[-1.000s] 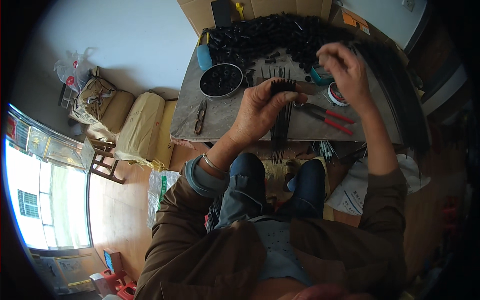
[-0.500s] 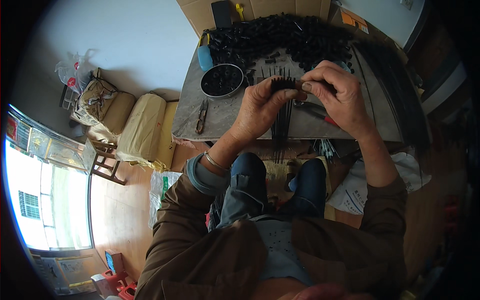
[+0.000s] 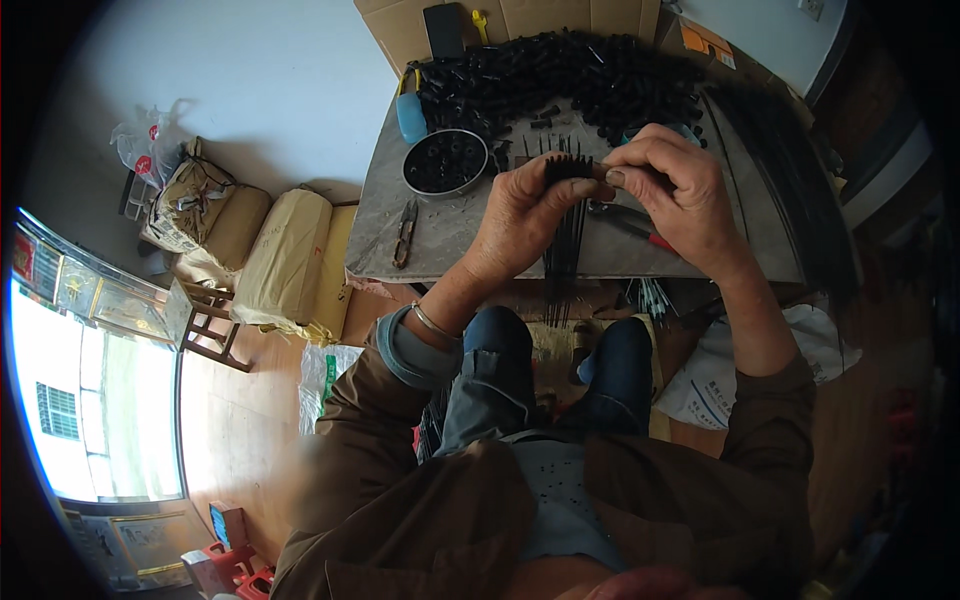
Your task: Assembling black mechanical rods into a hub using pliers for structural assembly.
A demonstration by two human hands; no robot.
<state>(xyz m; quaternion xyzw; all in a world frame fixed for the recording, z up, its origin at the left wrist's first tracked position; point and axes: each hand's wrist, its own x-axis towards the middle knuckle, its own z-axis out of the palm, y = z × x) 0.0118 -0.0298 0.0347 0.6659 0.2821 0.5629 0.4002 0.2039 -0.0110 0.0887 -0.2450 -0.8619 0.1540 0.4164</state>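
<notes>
My left hand (image 3: pixel 520 212) is closed around a bundle of thin black rods (image 3: pixel 563 255) above the near edge of the table. The rods' upper ends fan out in a row over my left fingers, and their long ends hang down past the table edge. Beside them my right hand (image 3: pixel 682 190) is closed, with thumb and forefinger pinched by the left fingertips. Whatever it pinches is too small or hidden to name. A metal bowl (image 3: pixel 447 194) of small black pieces stands left of the hands. Beneath the right hand lies a tool with a red handle (image 3: pixel 660 242).
Short black tubular parts (image 3: pixel 560 75) are heaped along the back of the grey table (image 3: pixel 470 245). Small snips (image 3: pixel 405 235) lie at its left. Long black strands (image 3: pixel 790 180) run down the right side. Wrapped packages (image 3: pixel 285 250) and a wooden stool (image 3: pixel 212 325) stand at the left.
Both hands stay nearly in place; the right hand shifts very slightly. A blurred patch now covers part of my left sleeve.
</notes>
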